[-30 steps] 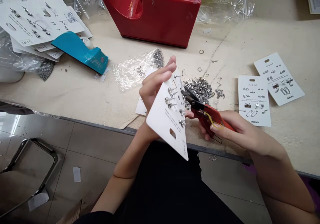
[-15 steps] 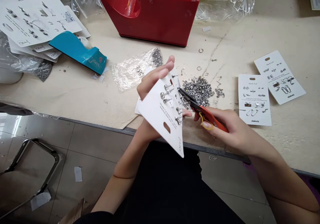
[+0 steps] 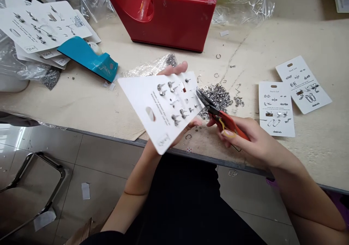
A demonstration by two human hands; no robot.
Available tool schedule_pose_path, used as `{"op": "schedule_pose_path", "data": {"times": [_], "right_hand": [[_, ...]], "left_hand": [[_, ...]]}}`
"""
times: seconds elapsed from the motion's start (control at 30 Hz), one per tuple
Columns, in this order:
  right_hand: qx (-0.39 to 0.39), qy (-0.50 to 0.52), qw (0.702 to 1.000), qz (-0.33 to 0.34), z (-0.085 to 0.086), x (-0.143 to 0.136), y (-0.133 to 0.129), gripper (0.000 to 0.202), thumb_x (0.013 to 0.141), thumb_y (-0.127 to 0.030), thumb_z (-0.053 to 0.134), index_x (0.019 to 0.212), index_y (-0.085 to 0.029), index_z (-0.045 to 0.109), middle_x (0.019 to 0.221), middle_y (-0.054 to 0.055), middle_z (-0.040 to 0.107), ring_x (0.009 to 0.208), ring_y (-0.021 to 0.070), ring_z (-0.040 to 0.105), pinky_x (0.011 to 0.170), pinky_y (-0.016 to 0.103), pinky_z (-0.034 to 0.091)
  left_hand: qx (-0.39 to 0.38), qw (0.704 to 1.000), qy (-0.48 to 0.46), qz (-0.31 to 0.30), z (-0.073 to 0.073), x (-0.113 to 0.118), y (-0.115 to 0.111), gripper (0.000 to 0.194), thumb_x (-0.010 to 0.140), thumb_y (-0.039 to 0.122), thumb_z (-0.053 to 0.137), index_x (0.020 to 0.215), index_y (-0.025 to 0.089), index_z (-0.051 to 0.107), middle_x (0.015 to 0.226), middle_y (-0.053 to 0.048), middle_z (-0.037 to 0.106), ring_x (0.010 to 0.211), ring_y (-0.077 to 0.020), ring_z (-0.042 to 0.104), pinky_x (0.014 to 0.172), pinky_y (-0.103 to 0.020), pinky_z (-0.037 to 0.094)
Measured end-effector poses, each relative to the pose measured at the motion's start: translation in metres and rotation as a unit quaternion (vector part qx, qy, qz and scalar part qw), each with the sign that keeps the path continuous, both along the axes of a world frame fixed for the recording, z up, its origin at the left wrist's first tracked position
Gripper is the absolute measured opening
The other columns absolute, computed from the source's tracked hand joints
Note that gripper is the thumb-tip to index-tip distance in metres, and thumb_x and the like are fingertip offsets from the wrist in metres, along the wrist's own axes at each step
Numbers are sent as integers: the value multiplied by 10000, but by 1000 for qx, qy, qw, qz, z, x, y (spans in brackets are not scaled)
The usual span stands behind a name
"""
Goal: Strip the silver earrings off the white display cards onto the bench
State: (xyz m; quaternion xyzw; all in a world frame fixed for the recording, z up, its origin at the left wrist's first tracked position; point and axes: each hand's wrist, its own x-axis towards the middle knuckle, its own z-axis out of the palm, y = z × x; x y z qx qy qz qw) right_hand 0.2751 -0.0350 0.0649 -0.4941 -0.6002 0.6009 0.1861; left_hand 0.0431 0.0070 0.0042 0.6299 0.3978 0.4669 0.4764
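A white earring card [image 3: 160, 103] with several metal studs and posts is tilted in my left hand [image 3: 180, 134], whose palm is hidden behind it. Fingertips show past the card's top edge and near its lower right side. My right hand [image 3: 248, 135] is wrapped round red-handled pliers [image 3: 231, 123]. Their dark jaws meet the card's right edge. Behind the jaws lies a pile of small silver metal parts [image 3: 218, 97]. Two white cards with jewellery, a nearer one [image 3: 276, 123] and a tilted one [image 3: 308, 77], lie to the right.
A red tape dispenser [image 3: 174, 23] stands at the back. Left of the hands lie a teal dispenser [image 3: 89, 61], stacked earring cards [image 3: 49, 26] and plastic bags. A clear bag [image 3: 144, 66] is partly behind the held card. The table edge [image 3: 109, 135] runs in front.
The held card has swung left and turned its printed face more toward the camera. My left hand turned with it. The pliers remain at the card's right edge, slightly shifted.
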Motion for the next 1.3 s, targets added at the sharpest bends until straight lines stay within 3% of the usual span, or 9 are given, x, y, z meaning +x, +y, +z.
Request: {"op": "schedule_pose_path", "data": {"times": [0.1,0.23,0.53,0.67,0.77,0.9,1.03,1.13,1.3], "right_hand": [[-40,82,995,-29,-1,4,-1,353,970,-492,530,1173,-218,621,817,25,558,720,152,568,630,279,506],[-26,160,984,-68,-3,11,-2,318,996,-425,511,1247,-250,597,909,37,587,784,149,585,719,304,526],[38,134,966,-218,3,30,9,349,929,-445,584,1166,-201,666,829,48,607,687,167,576,612,330,472],[74,150,930,-327,6,39,15,334,879,-406,627,1085,-157,707,783,62,601,659,178,580,583,337,454],[119,166,893,-400,7,45,18,301,844,-360,625,991,-114,718,723,72,581,628,181,559,539,335,428],[134,156,872,-443,7,53,20,299,795,-346,627,948,-107,723,681,74,557,615,185,541,528,343,410],[148,151,866,-454,10,58,20,271,778,-337,623,910,-126,730,688,67,534,639,177,523,540,336,403],[167,169,849,-472,10,60,21,274,745,-312,617,896,-106,718,687,69,521,659,177,524,545,326,408],[275,134,780,-546,5,72,26,284,758,-342,586,960,-149,639,709,32,523,647,154,541,609,331,443]], "left_hand": [[66,991,-112,-14,9,11,10,756,733,656,735,1377,387,443,1406,-38,554,1512,-295,352,1269,-474,349],[26,980,-194,-26,23,16,12,694,765,689,664,1373,409,480,1467,-9,516,1467,-295,433,1238,-457,389],[-60,995,-70,36,35,16,5,926,753,919,330,1482,349,293,1535,-86,472,1451,-304,458,1134,-459,492],[-47,992,-72,92,37,16,12,1007,738,927,339,1507,352,34,1493,-123,494,1365,-276,550,1112,-444,494],[-2,985,-52,164,40,1,16,851,806,870,334,1445,370,75,1407,-92,530,1381,-253,524,1146,-437,456],[90,961,117,234,50,-37,9,623,850,763,479,1281,344,315,1386,-25,435,1325,-253,501,1113,-448,461],[-47,854,437,278,52,-58,-6,644,821,534,694,1316,204,445,1424,-176,413,1383,-423,340,1156,-666,306],[-38,833,464,298,46,-45,-13,715,866,565,621,1406,164,378,1549,-253,278,1452,-467,245,1159,-724,226],[85,904,390,153,37,26,-32,564,928,447,549,1409,210,374,1572,-194,298,1481,-379,290,1208,-666,252]]}}
